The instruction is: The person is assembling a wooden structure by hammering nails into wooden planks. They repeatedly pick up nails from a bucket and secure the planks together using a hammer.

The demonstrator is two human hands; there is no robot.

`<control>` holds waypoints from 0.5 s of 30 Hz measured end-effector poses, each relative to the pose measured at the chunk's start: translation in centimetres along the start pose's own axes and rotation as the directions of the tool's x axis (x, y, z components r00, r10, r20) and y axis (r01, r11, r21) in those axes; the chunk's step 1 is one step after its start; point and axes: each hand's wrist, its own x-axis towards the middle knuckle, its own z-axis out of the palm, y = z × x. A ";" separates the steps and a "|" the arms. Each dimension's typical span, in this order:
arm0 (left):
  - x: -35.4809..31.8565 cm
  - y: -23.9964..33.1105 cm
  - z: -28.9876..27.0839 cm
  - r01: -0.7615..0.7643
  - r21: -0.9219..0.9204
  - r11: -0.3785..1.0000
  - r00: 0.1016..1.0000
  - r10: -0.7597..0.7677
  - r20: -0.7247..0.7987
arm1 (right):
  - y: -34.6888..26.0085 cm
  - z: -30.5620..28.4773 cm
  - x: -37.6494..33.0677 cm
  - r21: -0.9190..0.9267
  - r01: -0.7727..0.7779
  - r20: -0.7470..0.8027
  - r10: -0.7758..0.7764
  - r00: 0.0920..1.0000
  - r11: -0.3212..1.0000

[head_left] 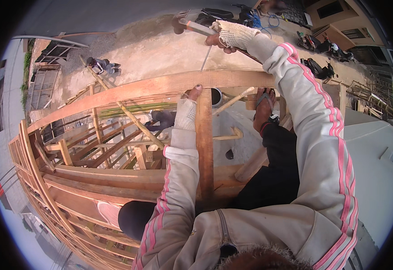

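Seen from above on a timber frame. Our right hand (233, 35), in a knitted glove, is raised high, its fingers (221, 42) curled tight around the handle of a hammer (192, 26); the hammer head projects to the left of those fingers, well above the curved wooden beam (151, 85). Our left hand (186, 112), also gloved, clasps the upright wooden post (204, 144) just below the beam: its fingers wrap out of sight behind the wood, so we cannot tell how they lie, while the bare thumb (195, 92) presses against the post's top where it meets the beam. To the right of the thumb, beyond the post, our sandalled foot (264, 108) rests on a crosspiece. Below and left of the left-hand fingers, slanted wooden slats (106, 148) fill the frame. Far beneath, on the concrete ground (156, 49), a crouching person (102, 66) is visible, and parked motorbikes (322, 45) stand to the right of the raised hand.
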 end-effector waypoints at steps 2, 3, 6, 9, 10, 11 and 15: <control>-0.3 0.6 0.1 0.045 0.080 0.996 0.999 -0.043 -0.032 | 0.2 0.0 0.7 0.092 0.084 0.012 -0.085 0.996 0.992; -0.4 0.9 0.1 0.069 0.119 0.990 0.997 -0.065 -0.043 | 0.2 -0.2 1.1 0.150 0.139 0.032 -0.145 0.989 0.979; -0.7 1.6 0.3 0.127 0.118 0.985 0.992 -0.126 -0.022 | -0.2 -1.2 2.7 0.104 0.151 0.006 -0.152 0.988 0.983; -1.0 1.7 0.5 0.046 0.048 0.998 0.999 -0.046 -0.003 | -0.5 -2.3 4.0 -0.016 0.142 -0.079 -0.143 0.987 0.990; -1.0 1.5 0.5 0.051 0.030 0.998 0.998 -0.050 -0.027 | -0.5 -2.2 4.3 0.023 0.112 -0.048 -0.111 0.993 0.993; -1.0 1.3 0.5 0.058 0.016 0.998 0.997 -0.057 -0.047 | -0.4 -1.9 4.5 0.038 0.120 0.002 -0.120 0.993 0.992; -0.5 0.3 0.2 0.046 -0.079 0.996 0.998 -0.049 -0.029 | 0.2 0.6 4.4 0.012 0.118 0.037 -0.118 0.992 0.993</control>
